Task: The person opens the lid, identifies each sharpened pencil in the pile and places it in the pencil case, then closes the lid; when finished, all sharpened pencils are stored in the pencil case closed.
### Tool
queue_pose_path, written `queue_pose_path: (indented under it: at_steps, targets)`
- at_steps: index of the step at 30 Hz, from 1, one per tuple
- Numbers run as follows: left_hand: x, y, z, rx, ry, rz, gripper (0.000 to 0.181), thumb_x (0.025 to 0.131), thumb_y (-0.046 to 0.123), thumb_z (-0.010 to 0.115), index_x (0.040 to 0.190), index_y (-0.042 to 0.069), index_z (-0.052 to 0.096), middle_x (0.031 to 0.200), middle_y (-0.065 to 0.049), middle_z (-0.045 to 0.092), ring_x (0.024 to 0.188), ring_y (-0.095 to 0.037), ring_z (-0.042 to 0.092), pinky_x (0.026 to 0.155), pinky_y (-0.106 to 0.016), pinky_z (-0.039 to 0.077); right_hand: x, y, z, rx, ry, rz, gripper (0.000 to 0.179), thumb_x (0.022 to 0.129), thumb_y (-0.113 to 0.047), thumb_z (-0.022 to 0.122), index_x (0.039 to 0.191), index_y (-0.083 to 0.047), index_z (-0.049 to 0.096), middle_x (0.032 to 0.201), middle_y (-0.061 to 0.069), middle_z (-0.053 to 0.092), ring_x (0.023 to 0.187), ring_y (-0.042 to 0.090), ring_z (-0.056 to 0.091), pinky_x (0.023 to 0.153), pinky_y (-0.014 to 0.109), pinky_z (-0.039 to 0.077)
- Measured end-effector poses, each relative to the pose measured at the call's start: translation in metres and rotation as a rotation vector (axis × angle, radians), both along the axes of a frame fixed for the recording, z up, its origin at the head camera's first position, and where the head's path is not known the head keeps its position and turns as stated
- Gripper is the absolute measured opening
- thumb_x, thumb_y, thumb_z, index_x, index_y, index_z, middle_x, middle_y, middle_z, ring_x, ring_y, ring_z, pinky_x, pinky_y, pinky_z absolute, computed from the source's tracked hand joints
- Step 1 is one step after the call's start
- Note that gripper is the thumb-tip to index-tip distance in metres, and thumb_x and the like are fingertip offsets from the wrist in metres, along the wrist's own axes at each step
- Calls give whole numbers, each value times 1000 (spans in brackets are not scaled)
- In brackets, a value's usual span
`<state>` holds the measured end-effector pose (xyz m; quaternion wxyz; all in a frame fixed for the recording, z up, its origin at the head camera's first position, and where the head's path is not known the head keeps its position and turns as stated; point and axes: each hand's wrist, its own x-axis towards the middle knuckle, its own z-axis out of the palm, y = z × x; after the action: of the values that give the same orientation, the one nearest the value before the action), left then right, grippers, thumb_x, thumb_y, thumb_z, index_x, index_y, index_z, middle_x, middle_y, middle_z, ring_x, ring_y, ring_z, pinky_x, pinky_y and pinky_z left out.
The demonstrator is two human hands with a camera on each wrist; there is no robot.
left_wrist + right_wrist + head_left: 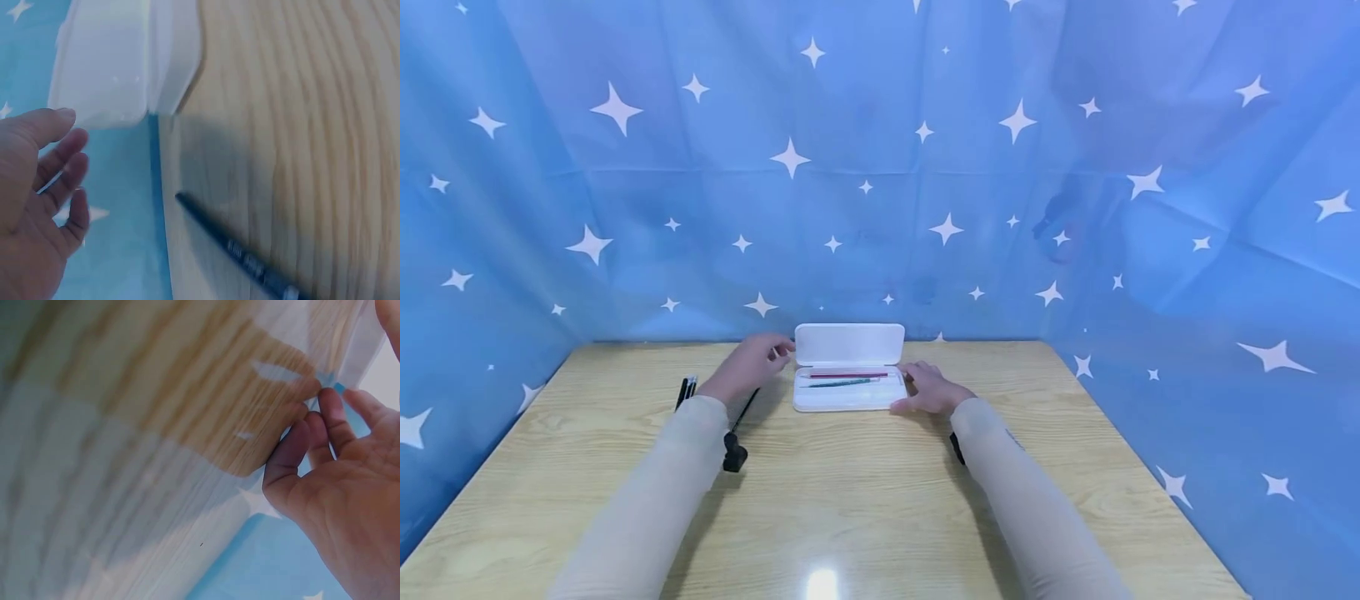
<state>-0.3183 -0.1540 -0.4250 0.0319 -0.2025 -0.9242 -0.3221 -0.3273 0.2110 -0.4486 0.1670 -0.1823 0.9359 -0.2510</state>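
Observation:
An open white pencil case [850, 402] lies near the table's far edge, its lid [850, 344] tilted up at the back. Inside lie a red pencil [848, 375] and a green pencil [842, 383]. My left hand [751, 364] is at the lid's left end, fingers loosely bent, the thumb overlapping the lid's corner [94, 112] in the left wrist view. With my right hand [931, 390] I hold the case's right end, thumb at the front corner and fingers toward the back. The fingertips [290, 447] are right at the table surface in the right wrist view.
A dark pen [250, 262] lies below my left hand, pointing toward the far edge. Several black pens [685, 390] lie left of my left forearm, partly hidden by it. A blue curtain with white stars [865, 250] hangs close behind the wooden table [850, 492].

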Motion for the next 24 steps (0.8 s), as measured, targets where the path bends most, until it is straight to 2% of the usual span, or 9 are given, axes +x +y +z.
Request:
queue_pose_path:
  at_steps: [4, 7, 12, 16, 20, 24]
  targets:
    - [4, -22, 4, 17, -47, 21, 28, 105, 13, 56, 130, 3, 63, 119, -16, 65, 107, -32, 61, 88, -47, 53, -1, 1, 1, -1, -5, 9, 91, 91, -45, 76, 160, -10, 30, 148, 13, 39, 139, 33, 32, 115, 54, 31]
    - [7, -37, 10, 34, -81, 13, 32, 106, 13, 55, 134, -2, 57, 126, -24, 61, 113, -40, 59, 90, -51, 54, -1, 3, 1, -6, -3, 14, 91, 90, -46, 76, 160, -10, 30, 148, 13, 40, 138, 33, 33, 115, 54, 31]
    - [14, -53, 26, 144, -205, -23, 43, 108, 16, 50, 145, -4, 45, 140, -33, 48, 126, -51, 50, 88, -51, 57, -2, 9, 4, -10, -4, -1, 89, 90, -45, 77, 159, -11, 32, 147, 12, 40, 136, 32, 34, 114, 54, 33]
    - [20, -66, 31, 202, -290, -12, 49, 109, 20, 48, 151, -3, 37, 146, -35, 39, 132, -53, 43, 89, -51, 58, -4, 12, 4, -6, -4, 7, 88, 91, -43, 76, 159, -10, 31, 149, 13, 39, 138, 33, 32, 114, 55, 32]
    - [29, -84, 30, 207, -322, 21, 49, 109, 21, 48, 150, -4, 36, 146, -35, 38, 131, -54, 44, 86, -51, 59, -9, 10, -4, 2, -22, 12, 90, 90, -46, 76, 160, -13, 31, 151, 12, 38, 140, 32, 31, 115, 53, 31]
    - [33, -95, 33, 228, -338, 26, 51, 110, 25, 47, 150, -5, 35, 146, -34, 36, 127, -54, 46, 82, -50, 59, -8, 8, -6, -13, -28, -6, 90, 89, -48, 77, 159, -15, 31, 151, 10, 38, 141, 31, 31, 115, 52, 32]
